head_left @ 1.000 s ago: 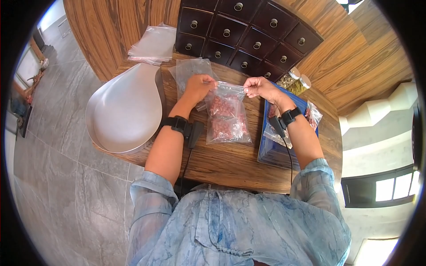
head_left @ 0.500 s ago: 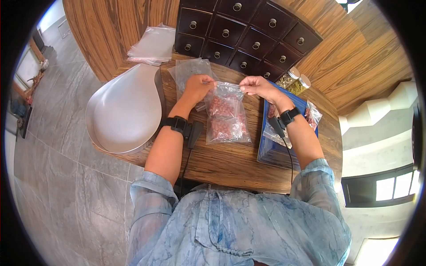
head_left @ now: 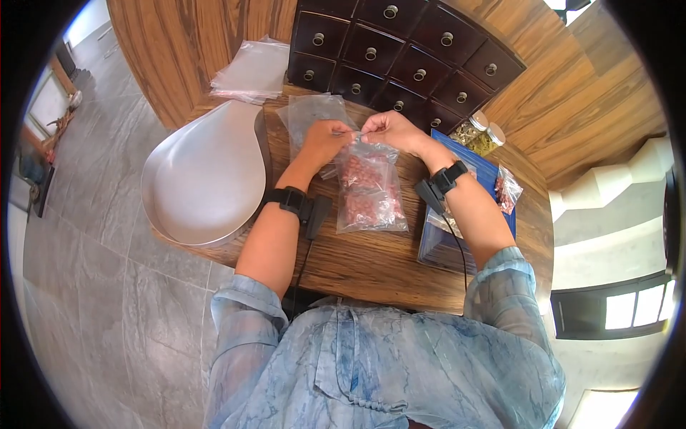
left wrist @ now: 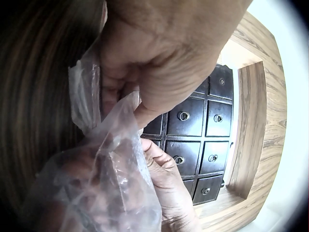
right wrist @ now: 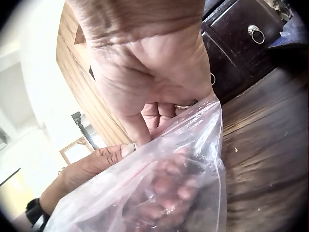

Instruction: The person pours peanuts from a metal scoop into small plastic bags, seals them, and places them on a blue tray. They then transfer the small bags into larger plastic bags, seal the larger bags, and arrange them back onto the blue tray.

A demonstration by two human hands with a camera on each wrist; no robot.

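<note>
A clear zip bag (head_left: 370, 191) partly filled with small reddish pieces lies on the wooden table, its top edge raised between both hands. My left hand (head_left: 325, 143) pinches that edge near its left part. Close beside it, my right hand (head_left: 391, 134) pinches the edge too, the fingertips of both hands nearly meeting. In the right wrist view, the bag's mouth (right wrist: 193, 116) runs beneath the right thumb and fingers, with a pink zip line below. The left wrist view has the crumpled plastic (left wrist: 111, 169) hiding part of the left fingers.
At left stands a wide metal scoop tray (head_left: 204, 179). Flat clear bags (head_left: 251, 68) are stacked behind it, with another empty bag (head_left: 304, 111) nearer. A dark drawer cabinet (head_left: 400, 61) backs the table. On the right are a blue tray (head_left: 471, 161), lidded jars (head_left: 488, 139) and a small filled bag (head_left: 508, 189).
My right hand has slid left along the bag's top edge until close to the left hand. The left hand keeps its hold, and the bag lies in much the same place.
</note>
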